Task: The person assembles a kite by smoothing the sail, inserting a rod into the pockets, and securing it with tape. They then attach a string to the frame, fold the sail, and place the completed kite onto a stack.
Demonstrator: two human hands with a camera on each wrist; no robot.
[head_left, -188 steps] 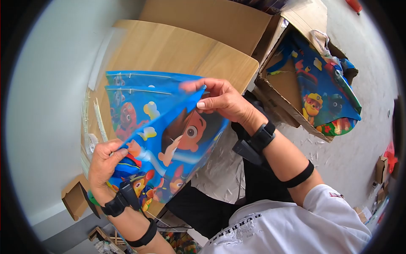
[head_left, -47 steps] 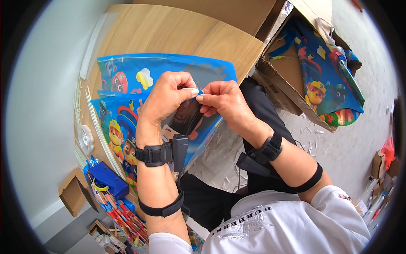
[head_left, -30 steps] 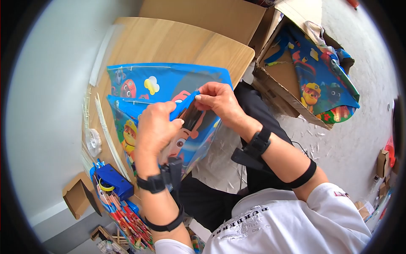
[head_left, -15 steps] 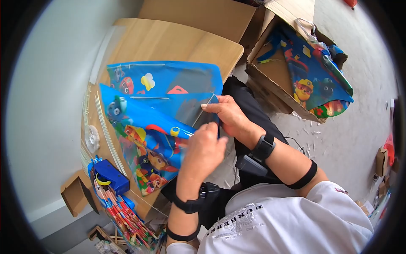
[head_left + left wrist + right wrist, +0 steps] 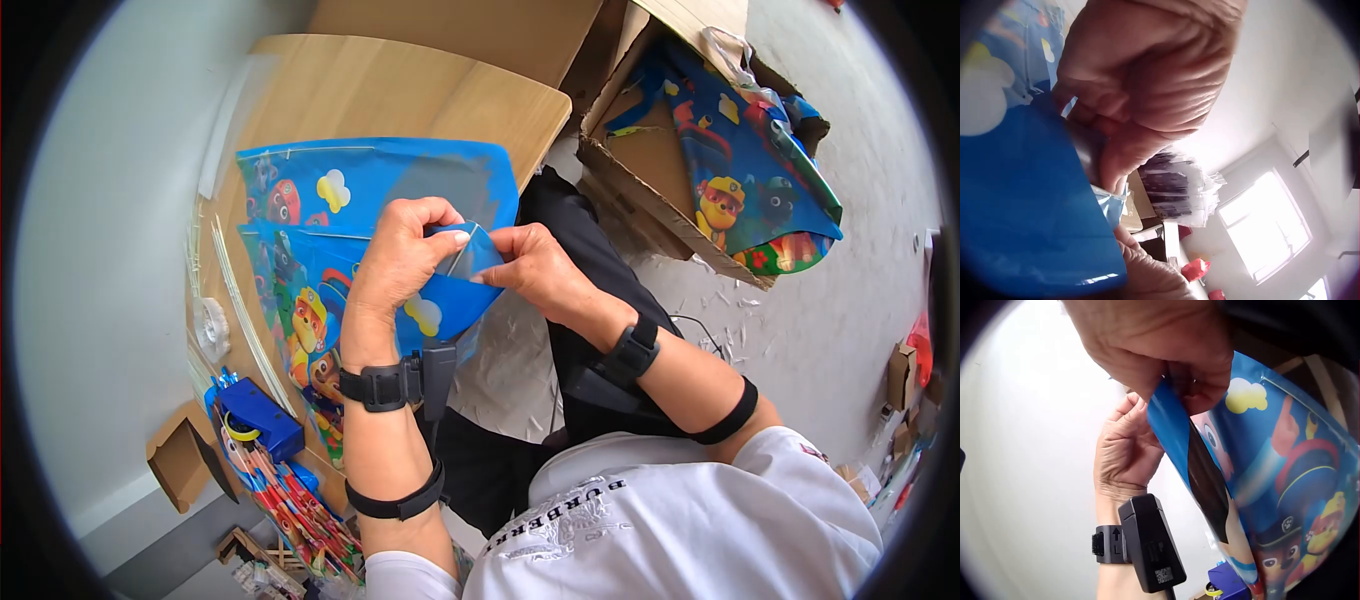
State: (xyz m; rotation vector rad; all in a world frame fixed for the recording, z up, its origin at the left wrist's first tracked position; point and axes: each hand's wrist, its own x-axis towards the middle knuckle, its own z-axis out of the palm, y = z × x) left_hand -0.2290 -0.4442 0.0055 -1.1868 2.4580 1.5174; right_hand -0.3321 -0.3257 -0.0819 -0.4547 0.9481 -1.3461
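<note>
1. Wooden bench (image 5: 400, 90) stretches under the left hand (image 5: 395, 255) and beyond both hands.
2. Cardboard box (image 5: 652, 205) is to the right of the hands, holding printed plastic.
3. Blue printed sheet (image 5: 470, 305) is between the hands; left hand pinches its folded corner, right hand pinches its edge just beside.
4. Thin white sticks (image 5: 245, 310) lie left of the left hand.
5. Blue case (image 5: 262, 418) is nearer the body, also on left.
</note>
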